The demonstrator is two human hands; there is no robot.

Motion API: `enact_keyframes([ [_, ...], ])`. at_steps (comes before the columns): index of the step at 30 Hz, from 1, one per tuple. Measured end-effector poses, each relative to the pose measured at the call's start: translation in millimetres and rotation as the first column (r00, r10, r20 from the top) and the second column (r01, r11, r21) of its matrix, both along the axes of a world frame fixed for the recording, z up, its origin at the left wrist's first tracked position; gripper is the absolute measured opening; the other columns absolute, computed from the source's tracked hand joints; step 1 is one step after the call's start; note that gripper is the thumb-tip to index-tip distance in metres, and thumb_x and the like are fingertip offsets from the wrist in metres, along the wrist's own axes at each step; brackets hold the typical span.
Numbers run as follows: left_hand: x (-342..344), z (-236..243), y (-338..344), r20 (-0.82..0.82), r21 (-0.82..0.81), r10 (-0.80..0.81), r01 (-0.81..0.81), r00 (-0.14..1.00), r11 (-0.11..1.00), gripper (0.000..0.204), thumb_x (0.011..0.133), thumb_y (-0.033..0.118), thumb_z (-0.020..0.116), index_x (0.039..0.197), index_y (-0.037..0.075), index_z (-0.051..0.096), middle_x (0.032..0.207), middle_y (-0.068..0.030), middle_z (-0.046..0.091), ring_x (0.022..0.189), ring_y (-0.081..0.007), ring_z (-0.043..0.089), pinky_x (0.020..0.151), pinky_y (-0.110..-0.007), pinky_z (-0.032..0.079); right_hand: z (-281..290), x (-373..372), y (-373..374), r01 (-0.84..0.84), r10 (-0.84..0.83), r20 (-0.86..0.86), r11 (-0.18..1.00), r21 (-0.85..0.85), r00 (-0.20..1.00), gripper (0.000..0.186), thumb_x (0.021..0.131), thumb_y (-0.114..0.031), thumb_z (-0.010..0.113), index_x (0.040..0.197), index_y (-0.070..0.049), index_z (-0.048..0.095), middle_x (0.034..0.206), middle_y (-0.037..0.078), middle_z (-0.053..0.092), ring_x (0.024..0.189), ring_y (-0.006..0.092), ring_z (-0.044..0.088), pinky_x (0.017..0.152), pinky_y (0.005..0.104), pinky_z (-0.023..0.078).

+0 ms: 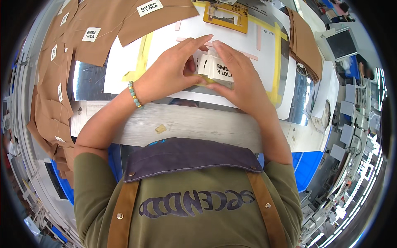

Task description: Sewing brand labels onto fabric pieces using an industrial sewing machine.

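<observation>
Both my hands meet over a small stack of white fabric labels (216, 68) with black print, held above a white work surface (165, 45) edged with yellow tape. My left hand (171, 72) curls around the stack's left side, fingers reaching over its top. My right hand (237, 76) covers the stack's right side and pinches it. A bead bracelet (135, 94) circles my left wrist.
Tan leather pieces (103, 29) with white labels lie at the upper left and down the left edge. A yellow frame clamp (226, 16) sits at the top. More tan pieces (306, 45) are stacked at the right. A pale wooden table edge (186, 124) runs in front of me.
</observation>
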State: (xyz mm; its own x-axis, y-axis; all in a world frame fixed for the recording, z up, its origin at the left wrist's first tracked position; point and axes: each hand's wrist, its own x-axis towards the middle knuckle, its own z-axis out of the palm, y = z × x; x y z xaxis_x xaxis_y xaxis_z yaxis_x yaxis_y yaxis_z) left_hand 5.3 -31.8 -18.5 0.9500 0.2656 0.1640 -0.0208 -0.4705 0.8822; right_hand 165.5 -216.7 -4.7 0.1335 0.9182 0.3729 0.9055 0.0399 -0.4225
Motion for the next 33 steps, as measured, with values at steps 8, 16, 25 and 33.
enact_keyframes([
  [8, 3.8, -5.2, -1.2, 0.035, 0.061, -0.002, 0.000, 0.999, 0.998, 0.097, 0.079, -0.002, 0.087, 0.165, 0.010, 0.044, 0.127, -0.0110, 0.068, 0.088, -0.0211, 0.066, 0.081, -0.033, 0.062, -7.6, 11.0, 3.1, -0.085, 0.085, 0.036, 0.996, 0.008, 0.996, 0.090, 0.081, 0.001, 0.082, 0.163, -0.013, 0.049, 0.147, 0.013, 0.065, 0.133, 0.0351, 0.062, 0.113, 0.0454, 0.051],
  [16, 3.1, -6.2, -2.6, 0.070, 0.092, 0.010, -0.016, 0.997, 0.996, 0.099, 0.077, -0.007, 0.083, 0.166, 0.014, 0.045, 0.131, -0.0079, 0.070, 0.090, -0.0197, 0.066, 0.081, -0.032, 0.061, 4.3, 12.5, -3.2, -0.034, 0.035, -0.183, 0.999, 0.008, 0.982, 0.097, 0.078, -0.010, 0.088, 0.165, -0.014, 0.046, 0.150, 0.011, 0.064, 0.135, 0.0347, 0.061, 0.114, 0.0468, 0.050],
  [25, 4.8, -11.9, -2.8, 0.080, 0.079, 0.024, -0.030, 0.997, 0.996, 0.103, 0.076, -0.010, 0.082, 0.167, 0.017, 0.045, 0.133, -0.0090, 0.071, 0.094, -0.0211, 0.069, 0.089, -0.035, 0.061, -0.1, 10.2, 0.0, 0.040, -0.052, -0.215, 0.997, -0.063, 0.975, 0.086, 0.081, -0.008, 0.083, 0.161, -0.013, 0.051, 0.136, 0.013, 0.068, 0.125, 0.0373, 0.064, 0.105, 0.0470, 0.051],
  [33, 4.4, -11.0, -0.6, 0.102, 0.181, 0.051, -0.069, 0.994, 0.981, 0.100, 0.076, -0.004, 0.084, 0.166, 0.016, 0.047, 0.132, -0.0065, 0.072, 0.092, -0.0199, 0.066, 0.083, -0.032, 0.058, 2.9, 16.0, -1.1, -0.017, 0.017, -0.034, 1.000, -0.013, 0.999, 0.083, 0.083, -0.008, 0.083, 0.160, -0.016, 0.054, 0.147, 0.009, 0.067, 0.126, 0.0332, 0.065, 0.107, 0.0442, 0.050],
])
